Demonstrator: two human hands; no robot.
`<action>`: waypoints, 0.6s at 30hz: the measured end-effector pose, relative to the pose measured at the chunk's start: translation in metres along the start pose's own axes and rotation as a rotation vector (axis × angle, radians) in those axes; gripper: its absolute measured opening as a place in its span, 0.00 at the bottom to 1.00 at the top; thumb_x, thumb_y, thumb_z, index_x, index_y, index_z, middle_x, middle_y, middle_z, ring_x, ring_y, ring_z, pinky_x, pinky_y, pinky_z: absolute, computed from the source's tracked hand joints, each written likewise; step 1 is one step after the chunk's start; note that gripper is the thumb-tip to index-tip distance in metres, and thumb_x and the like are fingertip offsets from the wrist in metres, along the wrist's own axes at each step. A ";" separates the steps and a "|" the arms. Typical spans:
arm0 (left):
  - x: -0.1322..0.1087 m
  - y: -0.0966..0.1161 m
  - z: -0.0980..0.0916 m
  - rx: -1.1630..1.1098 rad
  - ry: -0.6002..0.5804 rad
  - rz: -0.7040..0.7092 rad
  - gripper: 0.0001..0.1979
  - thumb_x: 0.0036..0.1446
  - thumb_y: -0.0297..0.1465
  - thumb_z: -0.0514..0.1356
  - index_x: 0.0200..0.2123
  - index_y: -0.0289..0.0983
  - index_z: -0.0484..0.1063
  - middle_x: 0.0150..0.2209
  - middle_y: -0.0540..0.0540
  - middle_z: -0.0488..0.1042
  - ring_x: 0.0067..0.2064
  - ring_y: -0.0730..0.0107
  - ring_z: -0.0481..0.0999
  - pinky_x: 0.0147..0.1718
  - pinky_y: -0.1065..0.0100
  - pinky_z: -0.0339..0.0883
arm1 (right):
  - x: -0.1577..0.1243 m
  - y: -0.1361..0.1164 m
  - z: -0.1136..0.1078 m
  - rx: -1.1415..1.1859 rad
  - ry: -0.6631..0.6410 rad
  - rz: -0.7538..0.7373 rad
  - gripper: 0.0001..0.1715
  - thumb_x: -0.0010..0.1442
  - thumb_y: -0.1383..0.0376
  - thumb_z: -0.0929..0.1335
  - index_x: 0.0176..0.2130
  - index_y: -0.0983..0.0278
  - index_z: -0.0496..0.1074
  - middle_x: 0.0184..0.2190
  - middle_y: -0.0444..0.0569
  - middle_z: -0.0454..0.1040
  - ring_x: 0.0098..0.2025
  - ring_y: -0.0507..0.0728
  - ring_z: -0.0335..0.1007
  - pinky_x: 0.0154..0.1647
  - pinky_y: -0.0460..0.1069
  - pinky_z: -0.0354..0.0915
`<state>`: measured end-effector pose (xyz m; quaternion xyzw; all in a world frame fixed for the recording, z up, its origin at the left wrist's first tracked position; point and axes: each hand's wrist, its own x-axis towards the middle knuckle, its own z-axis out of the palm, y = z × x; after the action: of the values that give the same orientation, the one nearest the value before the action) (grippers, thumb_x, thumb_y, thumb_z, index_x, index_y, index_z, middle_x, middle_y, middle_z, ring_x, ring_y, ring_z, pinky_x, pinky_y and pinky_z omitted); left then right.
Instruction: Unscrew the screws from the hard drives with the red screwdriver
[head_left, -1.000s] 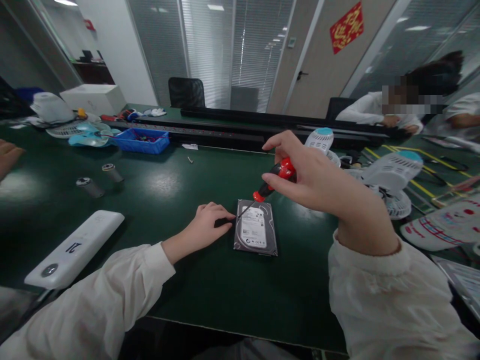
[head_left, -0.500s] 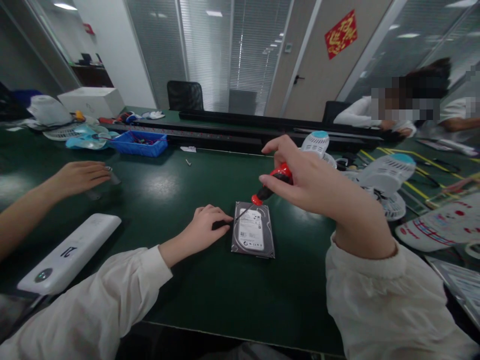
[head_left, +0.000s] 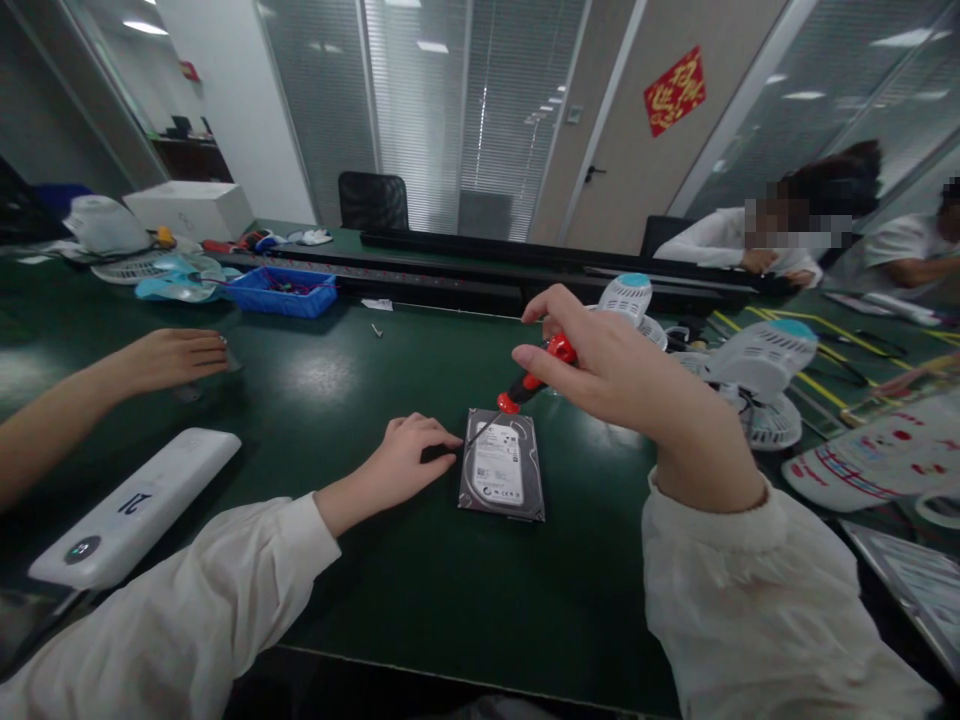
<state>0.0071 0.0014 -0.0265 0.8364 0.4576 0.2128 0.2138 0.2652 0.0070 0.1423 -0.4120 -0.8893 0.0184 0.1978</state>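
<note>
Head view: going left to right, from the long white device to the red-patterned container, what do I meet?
Long white device, blue tray, left hand, hard drive, right hand, nearer right-side fan, red-patterned container. Left out for overlap: another person's hand and the screwdriver.

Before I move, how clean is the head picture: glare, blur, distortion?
Head view throughout: pale glare on the green table, beyond the left hand; small print on the hard drive too soft to read; tip of the screwdriver hard to pick out; white patterned container stretched at right, probably lens distortion.
</note>
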 end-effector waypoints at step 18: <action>-0.001 -0.001 0.003 0.003 -0.006 -0.011 0.13 0.68 0.32 0.62 0.54 0.45 0.81 0.51 0.46 0.81 0.56 0.52 0.74 0.60 0.43 0.60 | -0.003 0.002 -0.001 0.081 -0.045 -0.041 0.27 0.66 0.61 0.65 0.61 0.63 0.57 0.39 0.48 0.70 0.35 0.56 0.69 0.34 0.51 0.61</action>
<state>0.0078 0.0003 -0.0299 0.8348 0.4620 0.2083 0.2152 0.2689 0.0055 0.1422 -0.3848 -0.9003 0.0594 0.1946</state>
